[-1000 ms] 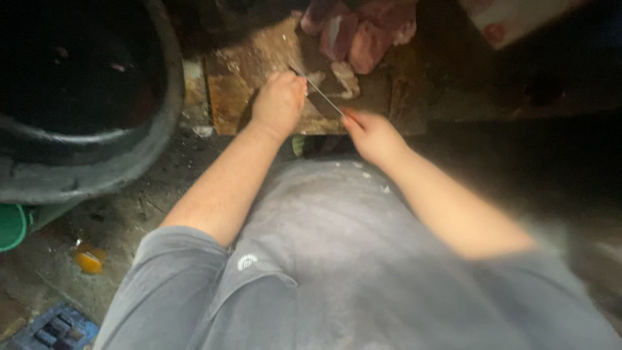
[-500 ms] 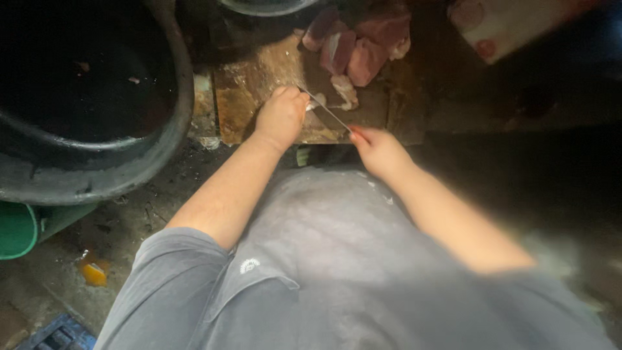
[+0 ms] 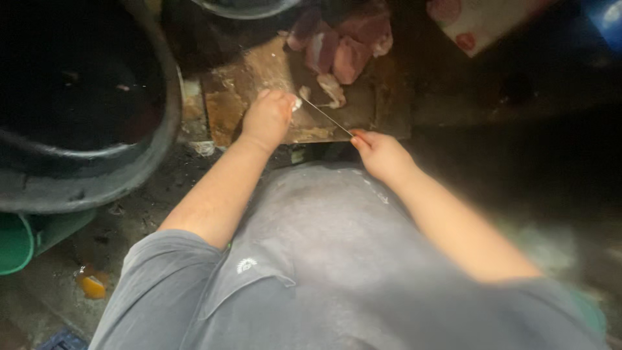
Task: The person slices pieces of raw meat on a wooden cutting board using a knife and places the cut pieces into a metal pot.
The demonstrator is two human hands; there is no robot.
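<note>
A worn wooden cutting board (image 3: pixel 233 97) lies on the ground in front of me. My left hand (image 3: pixel 267 118) rests on it, fingers closed over a small pale piece of meat (image 3: pixel 296 102). My right hand (image 3: pixel 379 152) grips the handle of a thin knife (image 3: pixel 324 115), whose blade slants up-left to that piece. Several pink raw meat chunks (image 3: pixel 346 48) are piled at the board's far side, with a smaller slice (image 3: pixel 332 87) near the blade.
A large dark round tub (image 3: pixel 84 104) stands at the left, a green container (image 3: pixel 16 243) below it. A white box with red marks (image 3: pixel 479 23) sits at the top right. An orange scrap (image 3: pixel 92 285) lies on the dirty floor.
The view has drifted so the board sits lower in the frame. Both hands stay on the board, the knife still angled between them at the small piece.
</note>
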